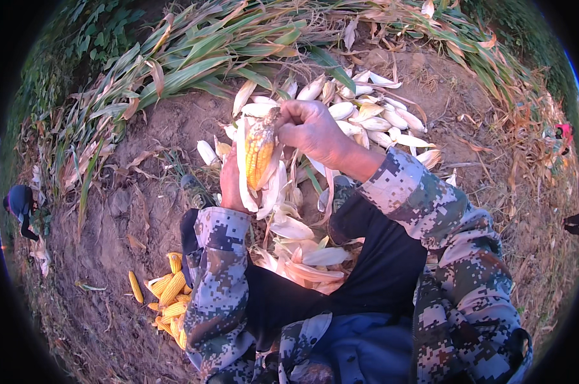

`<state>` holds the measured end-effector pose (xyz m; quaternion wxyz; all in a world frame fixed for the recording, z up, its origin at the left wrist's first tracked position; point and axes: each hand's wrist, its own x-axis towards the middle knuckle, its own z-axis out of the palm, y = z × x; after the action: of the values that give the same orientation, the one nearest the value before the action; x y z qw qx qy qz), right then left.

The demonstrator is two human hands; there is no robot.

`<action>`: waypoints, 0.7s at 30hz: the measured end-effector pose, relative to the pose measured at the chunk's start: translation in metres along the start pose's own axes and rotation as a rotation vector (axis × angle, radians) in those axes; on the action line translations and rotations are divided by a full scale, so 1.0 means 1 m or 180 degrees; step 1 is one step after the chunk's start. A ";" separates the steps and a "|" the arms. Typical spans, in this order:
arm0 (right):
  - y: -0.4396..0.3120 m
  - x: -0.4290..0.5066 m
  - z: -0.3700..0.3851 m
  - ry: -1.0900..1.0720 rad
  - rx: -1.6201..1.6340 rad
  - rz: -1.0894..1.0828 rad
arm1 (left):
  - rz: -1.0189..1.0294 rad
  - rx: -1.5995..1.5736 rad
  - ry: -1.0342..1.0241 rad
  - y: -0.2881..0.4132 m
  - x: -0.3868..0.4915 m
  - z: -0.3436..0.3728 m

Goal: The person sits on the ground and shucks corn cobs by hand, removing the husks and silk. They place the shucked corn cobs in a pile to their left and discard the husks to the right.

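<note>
A partly husked ear of corn (259, 156) stands tilted in front of me, its yellow kernels bare and its tip pale and ragged. My left hand (231, 182) grips it from the left, low down; the fingers behind it are hidden. Pale husk leaves (244, 168) are peeled back along its sides. Beside the tip, my right hand (313, 132) is curled in a pinch on the husk at the ear's right side; its fingertips are partly hidden. Loose stripped husks (308, 264) lie heaped between my legs.
Unhusked ears (376, 120) are piled beyond my hands. Bare yellow cobs (172, 293) lie on the soil at my left. Cut corn stalks (212, 57) arch across the far side. Another person (21, 201) is at the far left edge.
</note>
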<state>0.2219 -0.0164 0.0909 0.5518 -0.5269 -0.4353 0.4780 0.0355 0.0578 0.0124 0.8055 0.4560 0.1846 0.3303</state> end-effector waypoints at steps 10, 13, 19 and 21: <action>-0.004 -0.018 -0.011 -0.2116 -0.3139 -0.0294 | 0.1393 0.2800 0.0736 0.010 0.006 -0.007; 0.014 -0.040 0.011 -0.3160 -0.3218 -0.0375 | 0.0121 -0.1113 0.0669 0.014 0.004 0.007; 0.003 -0.044 0.002 -0.3032 -0.3640 -0.0172 | 0.0037 -0.1046 0.1041 0.032 0.000 0.024; -0.014 -0.023 -0.011 -0.2003 -0.2789 -0.0067 | -0.0121 -0.1015 0.1103 0.033 -0.002 0.025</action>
<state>0.2299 -0.0412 0.1042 0.1280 -0.5348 -0.7434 0.3808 0.0370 0.0527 0.0536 0.8297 0.2560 0.2741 0.4134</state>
